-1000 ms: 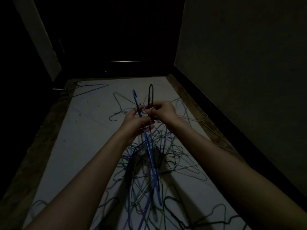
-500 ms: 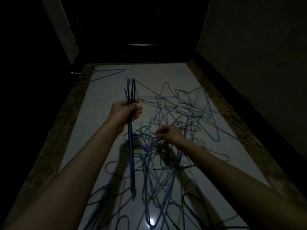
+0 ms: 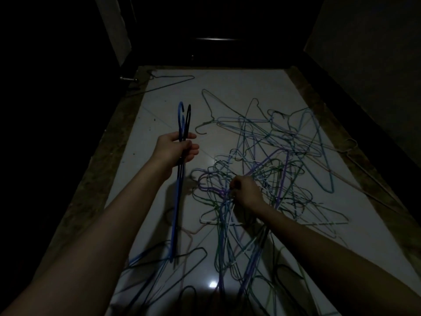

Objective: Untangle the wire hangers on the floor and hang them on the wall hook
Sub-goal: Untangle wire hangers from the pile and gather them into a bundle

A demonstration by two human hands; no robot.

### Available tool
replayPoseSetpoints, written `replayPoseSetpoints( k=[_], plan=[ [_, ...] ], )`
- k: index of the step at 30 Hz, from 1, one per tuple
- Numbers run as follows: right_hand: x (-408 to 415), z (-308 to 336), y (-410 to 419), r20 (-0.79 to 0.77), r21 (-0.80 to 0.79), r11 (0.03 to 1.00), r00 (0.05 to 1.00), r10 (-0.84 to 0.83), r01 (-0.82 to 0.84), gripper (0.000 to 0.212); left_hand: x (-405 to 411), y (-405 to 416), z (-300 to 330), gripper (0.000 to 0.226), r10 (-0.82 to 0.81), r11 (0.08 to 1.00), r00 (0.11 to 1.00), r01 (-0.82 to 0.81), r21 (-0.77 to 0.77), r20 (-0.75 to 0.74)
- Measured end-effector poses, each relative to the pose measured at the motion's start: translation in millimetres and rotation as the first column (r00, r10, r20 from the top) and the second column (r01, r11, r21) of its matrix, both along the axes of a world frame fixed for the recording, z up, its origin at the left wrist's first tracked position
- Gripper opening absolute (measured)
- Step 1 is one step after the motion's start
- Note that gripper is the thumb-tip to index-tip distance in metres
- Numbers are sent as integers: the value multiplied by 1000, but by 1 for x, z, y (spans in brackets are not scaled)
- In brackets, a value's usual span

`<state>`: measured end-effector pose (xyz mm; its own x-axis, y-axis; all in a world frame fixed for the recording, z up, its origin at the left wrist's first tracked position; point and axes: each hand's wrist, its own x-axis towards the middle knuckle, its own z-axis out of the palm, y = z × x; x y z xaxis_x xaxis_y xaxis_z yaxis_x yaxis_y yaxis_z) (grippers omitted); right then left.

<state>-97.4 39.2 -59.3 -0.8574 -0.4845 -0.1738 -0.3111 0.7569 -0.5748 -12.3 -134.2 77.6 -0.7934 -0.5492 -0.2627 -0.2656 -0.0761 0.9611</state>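
The left hand [image 3: 176, 148] is gripping two thin wire hangers together at their necks: a blue hanger [image 3: 177, 201] and a black hanger [image 3: 188, 115]. Their curved hooks are pointing upward above the fist, and their long narrow bodies are hanging down, edge-on to the camera, with the lower ends reaching toward the floor [image 3: 145, 137].

The right hand [image 3: 247, 192] is reaching into the tangled pile of hangers [image 3: 273, 165], its fingers curling and pinching a cluster of thin wires at the near-left part of the pile; which hanger it is holding cannot be told. The pile is lying on the pale, glossy tiled floor, with blue, purple, green, white and dark loops crossing one another. A bright spot is reflecting off the tile near the bottom edge.

One separate dark hanger [image 3: 168, 82] is lying flat at the far left of the floor, well apart from the pile. A matte wall [image 3: 369, 53] is standing on the right.
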Motion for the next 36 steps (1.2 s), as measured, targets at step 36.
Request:
replayPoseSetpoints(
  k=[36],
  plan=[
    [16, 16, 69, 300, -30, 943, 903, -308, 332, 15, -8, 42, 25, 20, -49, 997, 999, 48, -58, -24]
  ],
)
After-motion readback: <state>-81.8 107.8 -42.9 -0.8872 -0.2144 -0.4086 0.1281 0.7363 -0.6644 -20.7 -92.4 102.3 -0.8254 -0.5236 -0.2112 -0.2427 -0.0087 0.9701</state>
